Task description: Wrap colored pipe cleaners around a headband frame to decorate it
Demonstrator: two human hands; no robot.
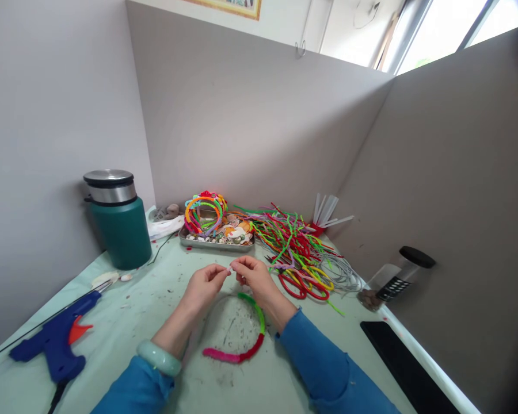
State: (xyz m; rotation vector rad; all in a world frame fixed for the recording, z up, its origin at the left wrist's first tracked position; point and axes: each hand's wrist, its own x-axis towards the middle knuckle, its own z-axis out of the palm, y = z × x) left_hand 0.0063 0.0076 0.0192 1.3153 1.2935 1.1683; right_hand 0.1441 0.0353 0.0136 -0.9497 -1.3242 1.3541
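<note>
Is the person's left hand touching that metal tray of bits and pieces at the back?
Apart: the head view shows a strip of pale green cloth between the left hand and the front edge of the metal tray.

Fuzzy open craft ring: green, red, pink
Lidded cylindrical metal flask: teal, silver neck
Pistol-shaped plastic glue gun: blue, orange trigger

No legible text; black label on clear jar (white marks) too small.
</note>
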